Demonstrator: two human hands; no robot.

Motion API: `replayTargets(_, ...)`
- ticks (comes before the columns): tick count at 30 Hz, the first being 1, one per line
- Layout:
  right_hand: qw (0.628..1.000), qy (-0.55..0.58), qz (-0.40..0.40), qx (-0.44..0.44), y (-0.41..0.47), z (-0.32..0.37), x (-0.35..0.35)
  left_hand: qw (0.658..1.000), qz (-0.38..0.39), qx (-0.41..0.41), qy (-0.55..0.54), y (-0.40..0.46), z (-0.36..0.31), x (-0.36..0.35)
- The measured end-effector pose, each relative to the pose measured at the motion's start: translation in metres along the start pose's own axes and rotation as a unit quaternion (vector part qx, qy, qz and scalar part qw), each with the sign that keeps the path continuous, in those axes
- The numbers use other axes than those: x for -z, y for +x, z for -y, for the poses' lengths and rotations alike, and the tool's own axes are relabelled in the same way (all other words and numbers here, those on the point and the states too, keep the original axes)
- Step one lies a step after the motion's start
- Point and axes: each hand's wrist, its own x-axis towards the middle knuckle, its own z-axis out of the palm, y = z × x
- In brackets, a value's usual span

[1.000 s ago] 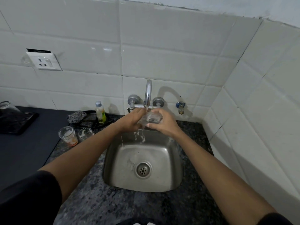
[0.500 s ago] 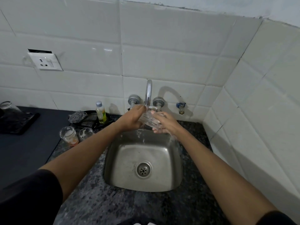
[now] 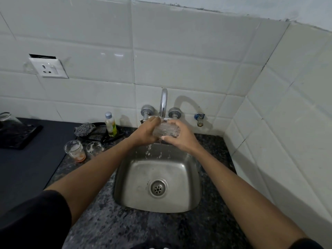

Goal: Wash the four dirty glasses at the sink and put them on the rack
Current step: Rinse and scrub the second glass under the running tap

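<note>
A clear ribbed glass (image 3: 166, 130) lies on its side under the running tap (image 3: 163, 103), above the back of the steel sink (image 3: 158, 184). My left hand (image 3: 146, 133) grips its left end and my right hand (image 3: 181, 136) curls round its right end. Water splashes down below the glass. Two dirty glasses stand on the counter to the left: one with orange residue (image 3: 74, 150) and one with white film (image 3: 94, 148). At the far left edge a glass (image 3: 7, 117) sits on the dark rack (image 3: 19, 135).
A small dish-soap bottle (image 3: 110, 125) and a steel scrubber (image 3: 84, 129) sit on a black tray (image 3: 100, 134) behind the dirty glasses. Tiled walls close the back and right. A wall socket (image 3: 49, 68) is at upper left. Speckled granite counter (image 3: 143, 229) surrounds the sink.
The glass has turned between my hands under the stream and now lies more level. My right hand has shifted back over its right end.
</note>
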Motion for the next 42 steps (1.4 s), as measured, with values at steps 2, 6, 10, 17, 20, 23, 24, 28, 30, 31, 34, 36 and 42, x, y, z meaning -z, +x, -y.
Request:
replayTargets(2,0.999,0.001,-0.014,0.034,-0.001,0.000,0.001,0.998,0.009,0.046,-0.046,0.003,-0.002,0.002)
replayTargets(6,0.992,-0.056,-0.016,0.108,0.000,0.002,0.004,0.957,0.099,0.196,-0.188,0.003,0.001,0.004)
replayTargets(10,0.991,-0.063,-0.017,0.114,0.000,0.000,0.005,0.775,0.151,0.298,-0.536,-0.006,0.000,0.007)
replayTargets(17,0.982,-0.121,0.038,0.141,0.002,-0.003,-0.006,0.659,0.031,0.416,-0.626,-0.008,-0.016,-0.016)
replayTargets(20,0.975,-0.163,-0.005,0.152,0.003,0.004,-0.009,0.621,-0.056,0.448,-0.640,-0.008,-0.021,-0.030)
replayTargets(23,0.944,-0.238,-0.066,0.219,0.004,0.006,-0.012,0.578,-0.094,0.445,-0.678,-0.009,-0.019,-0.044)
replayTargets(24,0.932,-0.264,-0.072,0.238,0.005,0.004,-0.014,0.564,-0.101,0.438,-0.693,-0.010,-0.020,-0.048)
replayTargets(28,0.941,-0.297,-0.008,0.164,0.011,0.003,-0.023,0.563,-0.123,0.410,-0.707,-0.009,-0.027,-0.054)
replayTargets(30,0.954,-0.281,0.066,0.085,0.018,0.014,-0.024,0.566,-0.132,0.428,-0.692,-0.010,-0.027,-0.057)
replayTargets(31,0.956,-0.270,0.098,0.054,0.024,0.021,-0.022,0.565,-0.136,0.433,-0.689,-0.009,-0.027,-0.058)
replayTargets(34,0.943,-0.273,0.190,0.032,0.040,0.035,-0.012,0.559,-0.115,0.440,-0.694,-0.006,-0.027,-0.055)
replayTargets(36,0.898,-0.345,0.266,0.057,0.047,0.041,-0.002,0.548,-0.061,0.439,-0.709,-0.005,-0.026,-0.052)
replayTargets(42,0.822,-0.489,0.263,0.125,0.049,0.044,-0.004,0.512,-0.107,0.446,-0.726,-0.001,-0.022,-0.051)
